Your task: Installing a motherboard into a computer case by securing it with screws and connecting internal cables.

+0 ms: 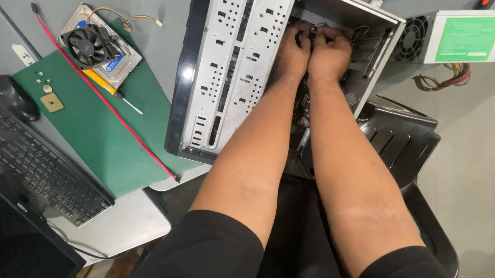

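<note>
Both hands are deep inside an open computer case (229, 69) lying on its side, half on the grey worktop (150, 41) and overhanging its edge. The left hand (292, 51) and right hand (330, 53) sit knuckle to knuckle, touching. Fingers of both are curled downward and closed around something small and dark, probably a connector or cable bundle (311, 31); what exactly they pinch is hidden by the knuckles.

Just ahead of the fingers: thin wires against the case's far wall. Left of the fingers: the perforated metal drive-bay panel (238, 58), pale grey, punched with slots. Right of the fingers: the case's rear edge with a slotted bracket (379, 50).

Well to the right of the fingers, outside the case: a power supply unit (454, 37) with a green label and a fan grille, its wire bundle trailing beneath.

Far left of the fingers: a green mat (98, 141) carrying a cooler fan (90, 43) stacked on a hard drive, a yellow-handled screwdriver (110, 87), a small square chip (51, 103), loose screws, and a red flat cable (101, 96) running diagonally. Beyond the mat, a black mouse (12, 96) and black keyboard (34, 160).

Below the forearms, a dark chair (407, 143).
</note>
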